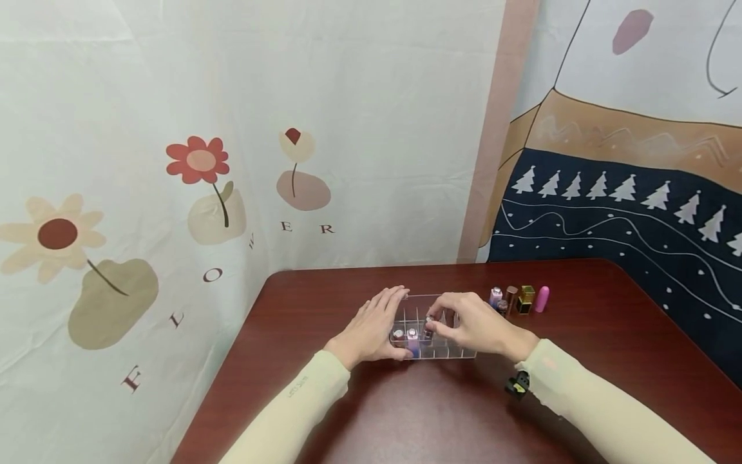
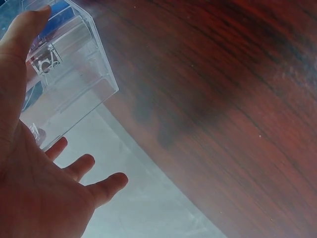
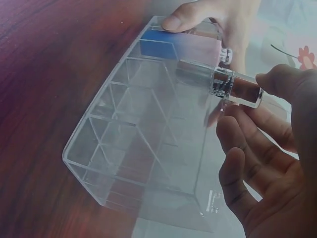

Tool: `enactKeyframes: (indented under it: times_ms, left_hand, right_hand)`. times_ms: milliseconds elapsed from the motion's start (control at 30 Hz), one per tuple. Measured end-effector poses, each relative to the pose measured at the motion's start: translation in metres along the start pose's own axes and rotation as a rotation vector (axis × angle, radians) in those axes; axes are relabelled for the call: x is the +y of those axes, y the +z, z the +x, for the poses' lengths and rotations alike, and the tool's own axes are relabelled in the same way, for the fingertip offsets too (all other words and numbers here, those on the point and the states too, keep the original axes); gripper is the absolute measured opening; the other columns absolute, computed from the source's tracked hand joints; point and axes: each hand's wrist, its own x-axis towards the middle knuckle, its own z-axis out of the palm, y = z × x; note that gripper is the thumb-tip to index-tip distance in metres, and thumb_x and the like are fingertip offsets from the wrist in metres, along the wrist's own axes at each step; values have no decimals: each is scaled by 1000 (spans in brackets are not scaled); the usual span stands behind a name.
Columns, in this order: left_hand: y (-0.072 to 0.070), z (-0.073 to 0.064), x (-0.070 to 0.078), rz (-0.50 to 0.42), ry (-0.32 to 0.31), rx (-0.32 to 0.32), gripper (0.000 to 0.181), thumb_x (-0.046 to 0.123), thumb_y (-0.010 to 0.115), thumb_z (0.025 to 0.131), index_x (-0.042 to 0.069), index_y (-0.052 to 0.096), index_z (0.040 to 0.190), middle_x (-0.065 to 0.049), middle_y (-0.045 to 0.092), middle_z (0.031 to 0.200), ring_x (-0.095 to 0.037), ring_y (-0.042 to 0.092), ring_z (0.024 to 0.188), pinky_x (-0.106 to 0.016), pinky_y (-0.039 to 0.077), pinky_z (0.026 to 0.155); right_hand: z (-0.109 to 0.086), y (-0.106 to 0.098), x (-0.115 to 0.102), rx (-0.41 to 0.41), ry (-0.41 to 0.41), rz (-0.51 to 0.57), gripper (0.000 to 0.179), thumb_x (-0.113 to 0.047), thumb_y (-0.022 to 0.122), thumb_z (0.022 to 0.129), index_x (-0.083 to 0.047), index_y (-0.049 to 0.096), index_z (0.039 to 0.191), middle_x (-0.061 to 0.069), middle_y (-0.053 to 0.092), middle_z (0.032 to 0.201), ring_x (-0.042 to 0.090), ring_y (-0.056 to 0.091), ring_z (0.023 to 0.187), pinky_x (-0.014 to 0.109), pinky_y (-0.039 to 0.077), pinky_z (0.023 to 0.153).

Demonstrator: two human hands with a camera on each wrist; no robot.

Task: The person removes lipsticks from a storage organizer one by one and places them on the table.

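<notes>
A clear plastic lipstick organizer [image 1: 442, 354] with divided compartments stands on the table. My left hand [image 1: 371, 325] holds its left end, the thumb at the front and the other fingers behind. Between thumb and fingers, my right hand [image 1: 481, 327] pinches a lipstick [image 3: 245, 90] with a see-through end and a dark reddish part. Its lower part reaches into a compartment; how deep, I cannot tell. Beside it, a pink-and-blue lipstick [image 3: 190, 48] sits in the organizer. Another tube with a round pale top [image 1: 398, 334] occupies the left end, partly hidden by my left hand.
Right of the organizer, several lipsticks stand on the table: a pink-and-blue one [image 1: 495, 296], a brown one [image 1: 511, 300], a black-and-gold one [image 1: 525, 300], a bright pink one [image 1: 542, 299] and a dark one partly hidden. A printed cloth [image 1: 377, 129] hangs behind the brown table [image 1: 313, 309].
</notes>
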Motion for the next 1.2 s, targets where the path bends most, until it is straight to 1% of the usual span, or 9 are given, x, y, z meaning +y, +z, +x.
enactKeyframes:
  times_ms: [167,333,567,700,867,1000,1200]
  left_hand:
    - [-1,0,1,5,8,4,136,64,102,81,17,25,183,-12,36,189,-45,42,174,-70,47,134]
    - [0,-1,1,1,8,9,135,65,101,82,17,25,182,-11,37,188,-43,43,173,-69,48,134]
    - [0,-1,1,-6,1,3,135,65,101,83,17,24,183,-10,36,189,-42,43,173,-69,47,135]
    - [-1,-3,2,-10,1,1,134,65,101,83,17,25,182,-11,36,188,-41,45,171,-70,48,134]
    - [-1,-4,2,-13,3,5,134,65,101,82,17,26,182,-11,37,188,-41,45,172,-70,48,133]
    - [-1,-3,2,-10,1,3,135,66,101,82,18,26,182,-11,36,189,-41,43,173,-70,48,134]
    - [-2,-2,3,-4,3,1,135,65,101,82,18,25,183,-10,35,189,-40,43,173,-70,47,135]
  right_hand:
    - [-1,-4,-1,39,-4,32,15,-24,91,102,-19,86,115,-12,80,97,7,67,80,22,59,70]
    - [-3,-9,-2,65,1,45,17,-22,91,102,-17,86,117,-9,83,100,6,67,80,22,61,71]
    - [-10,-14,-2,86,14,45,19,-22,92,101,-18,85,119,-13,80,97,3,65,79,22,62,70]
    - [-14,-18,-3,108,19,39,20,-21,92,101,-18,85,119,-13,79,97,5,63,78,22,60,68]
    - [-18,-24,-1,137,25,27,20,-19,93,100,-19,84,117,-13,79,97,8,65,79,25,62,69]
    - [-21,-30,3,158,24,13,20,-18,94,100,-20,84,117,-15,80,97,4,65,80,25,61,70]
    - [-26,-40,10,199,18,-7,20,-16,93,99,-19,82,116,-15,76,88,-1,62,74,22,59,66]
